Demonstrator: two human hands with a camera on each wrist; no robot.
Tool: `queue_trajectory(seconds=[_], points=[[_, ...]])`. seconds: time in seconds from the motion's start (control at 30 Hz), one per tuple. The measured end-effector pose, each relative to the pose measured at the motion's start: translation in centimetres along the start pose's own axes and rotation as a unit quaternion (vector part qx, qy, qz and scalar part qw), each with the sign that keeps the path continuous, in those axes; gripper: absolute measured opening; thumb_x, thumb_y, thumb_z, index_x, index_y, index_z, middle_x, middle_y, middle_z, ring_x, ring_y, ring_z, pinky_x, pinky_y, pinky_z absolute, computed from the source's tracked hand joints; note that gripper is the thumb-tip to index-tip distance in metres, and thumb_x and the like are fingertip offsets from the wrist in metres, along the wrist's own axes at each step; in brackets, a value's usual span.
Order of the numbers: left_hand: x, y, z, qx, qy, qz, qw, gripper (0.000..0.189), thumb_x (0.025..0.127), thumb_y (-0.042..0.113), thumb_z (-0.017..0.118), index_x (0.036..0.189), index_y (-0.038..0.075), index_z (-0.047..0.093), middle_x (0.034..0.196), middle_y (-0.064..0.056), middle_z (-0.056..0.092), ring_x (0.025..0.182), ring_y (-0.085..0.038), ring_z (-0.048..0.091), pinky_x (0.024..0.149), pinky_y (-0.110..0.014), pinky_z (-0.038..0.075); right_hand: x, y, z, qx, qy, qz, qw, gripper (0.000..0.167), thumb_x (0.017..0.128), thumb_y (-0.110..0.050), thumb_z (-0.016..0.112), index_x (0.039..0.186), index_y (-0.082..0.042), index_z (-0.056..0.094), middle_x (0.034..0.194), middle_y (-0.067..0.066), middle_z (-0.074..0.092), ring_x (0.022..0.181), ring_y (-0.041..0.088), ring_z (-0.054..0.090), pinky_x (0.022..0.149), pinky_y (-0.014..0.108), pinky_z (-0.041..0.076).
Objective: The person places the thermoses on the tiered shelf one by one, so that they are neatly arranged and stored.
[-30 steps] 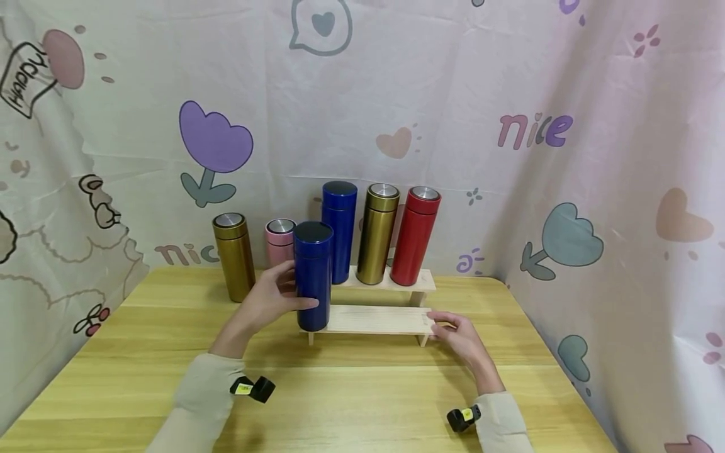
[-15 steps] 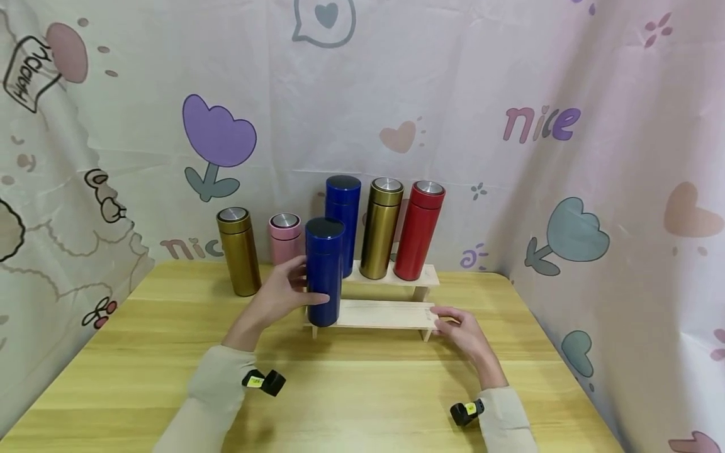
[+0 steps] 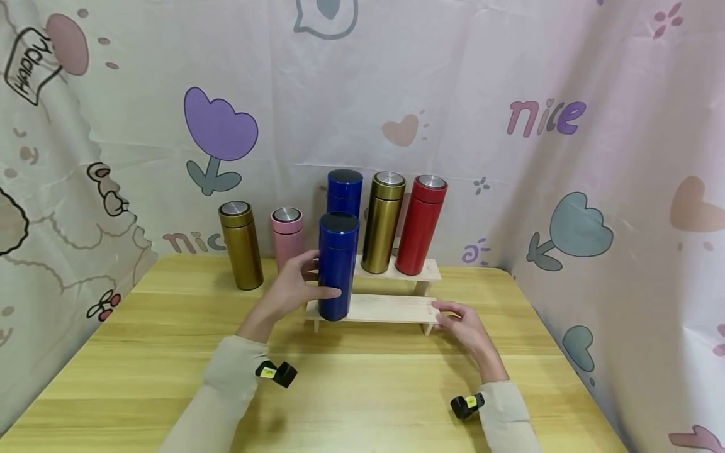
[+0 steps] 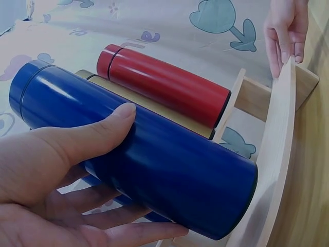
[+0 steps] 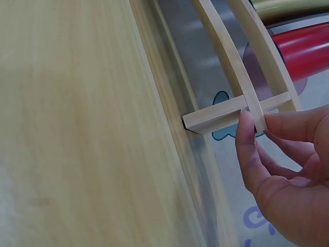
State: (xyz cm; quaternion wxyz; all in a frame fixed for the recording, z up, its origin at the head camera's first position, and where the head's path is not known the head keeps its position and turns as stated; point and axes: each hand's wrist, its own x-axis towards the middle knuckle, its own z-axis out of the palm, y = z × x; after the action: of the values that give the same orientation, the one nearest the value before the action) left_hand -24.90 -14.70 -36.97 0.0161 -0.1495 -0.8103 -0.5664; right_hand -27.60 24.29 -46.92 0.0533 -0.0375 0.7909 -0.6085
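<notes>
My left hand (image 3: 290, 288) grips a tall blue thermos (image 3: 338, 264) from its left side, thumb across the front and fingers round behind. The thermos is upright over the left part of the lower step of a two-step wooden stand (image 3: 393, 308). In the left wrist view its dark base edge is close to the step board (image 4: 277, 134). At the step's right end, my right hand (image 3: 466, 326) pinches the board between thumb and fingers. On the upper step stand another blue thermos (image 3: 344, 189), partly hidden, a gold thermos (image 3: 384, 223) and a red thermos (image 3: 421, 225).
Left of the stand, a shorter gold thermos (image 3: 242, 246) stands on the wooden table (image 3: 362, 390). Beside it is a pink thermos (image 3: 287, 233), its lower part hidden by my left hand. A printed curtain (image 3: 453, 75) hangs behind and along both sides.
My left hand and the blue thermos have shifted right along the lower step. My right hand keeps its pinch on the board's end. The head view has tilted slightly.
</notes>
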Motion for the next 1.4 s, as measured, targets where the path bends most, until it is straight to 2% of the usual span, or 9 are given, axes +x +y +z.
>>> queue_trajectory(seconds=[0.33, 0.6, 0.8, 0.97, 1.17, 1.27, 1.4], points=[[0.3, 0.4, 1.2, 0.002, -0.006, 0.003, 1.0000, 0.077, 0.084, 0.016, 0.087, 0.151, 0.010, 0.049, 0.146, -0.019, 0.059, 0.127, -0.042, 0.063, 0.107, -0.061, 0.053, 0.2, 0.1, 0.0, 0.002, 0.008, 0.002, 1.0000, 0.040, 0.100, 0.005, 0.058, 0.140, 0.011, 0.055, 0.149, 0.032, 0.050, 0.092, 0.004, 0.069, 0.085, 0.020, 0.061], [0.7, 0.7, 2.4, 0.029, -0.002, 0.001, 0.9996, 0.078, 0.084, 0.020, 0.088, 0.151, 0.010, 0.049, 0.145, -0.018, 0.060, 0.122, -0.039, 0.066, 0.105, -0.058, 0.055, 0.3, 0.3, 0.2, 0.005, 0.009, 0.000, 0.9999, 0.039, 0.099, 0.007, 0.058, 0.138, 0.013, 0.056, 0.146, 0.034, 0.052, 0.091, 0.004, 0.069, 0.081, 0.017, 0.061], [1.1, 0.9, 3.3, 0.041, -0.007, -0.011, 0.9991, 0.079, 0.085, 0.021, 0.087, 0.152, 0.011, 0.048, 0.147, -0.017, 0.059, 0.126, -0.038, 0.065, 0.107, -0.058, 0.054, 0.1, 0.3, 0.2, 0.006, 0.005, 0.002, 1.0000, 0.040, 0.100, 0.006, 0.057, 0.139, 0.013, 0.055, 0.147, 0.034, 0.051, 0.092, 0.005, 0.069, 0.082, 0.018, 0.061], [1.4, 1.3, 4.0, 0.032, -0.011, -0.005, 0.9994, 0.078, 0.085, 0.020, 0.087, 0.151, 0.009, 0.048, 0.147, -0.018, 0.059, 0.127, -0.039, 0.064, 0.107, -0.058, 0.053, 0.2, 0.3, 0.0, 0.012, 0.004, 0.000, 0.9999, 0.041, 0.100, 0.006, 0.056, 0.140, 0.012, 0.054, 0.147, 0.034, 0.050, 0.094, 0.005, 0.069, 0.084, 0.018, 0.061], [1.8, 1.3, 4.9, 0.007, -0.023, 0.022, 0.9995, 0.077, 0.084, 0.014, 0.087, 0.150, 0.007, 0.049, 0.147, -0.019, 0.059, 0.128, -0.040, 0.064, 0.108, -0.057, 0.053, 0.1, 0.2, 0.0, 0.011, 0.001, -0.003, 0.9999, 0.041, 0.100, 0.006, 0.056, 0.140, 0.013, 0.054, 0.147, 0.034, 0.050, 0.094, 0.005, 0.068, 0.085, 0.018, 0.061], [2.0, 1.2, 5.4, 0.006, -0.024, 0.023, 0.9994, 0.078, 0.083, 0.014, 0.088, 0.150, 0.008, 0.049, 0.147, -0.018, 0.060, 0.127, -0.040, 0.065, 0.107, -0.057, 0.054, 0.1, 0.2, 0.1, 0.009, 0.006, -0.003, 0.9999, 0.040, 0.100, 0.006, 0.056, 0.139, 0.012, 0.055, 0.146, 0.033, 0.052, 0.093, 0.004, 0.068, 0.084, 0.018, 0.061], [2.2, 1.1, 6.0, 0.006, -0.020, 0.010, 0.9997, 0.080, 0.082, 0.015, 0.089, 0.151, 0.010, 0.049, 0.147, -0.016, 0.060, 0.126, -0.039, 0.065, 0.106, -0.057, 0.055, 0.0, 0.1, 0.2, 0.003, 0.010, -0.005, 0.9999, 0.040, 0.100, 0.006, 0.058, 0.139, 0.012, 0.056, 0.145, 0.033, 0.053, 0.093, 0.006, 0.069, 0.083, 0.019, 0.061]])
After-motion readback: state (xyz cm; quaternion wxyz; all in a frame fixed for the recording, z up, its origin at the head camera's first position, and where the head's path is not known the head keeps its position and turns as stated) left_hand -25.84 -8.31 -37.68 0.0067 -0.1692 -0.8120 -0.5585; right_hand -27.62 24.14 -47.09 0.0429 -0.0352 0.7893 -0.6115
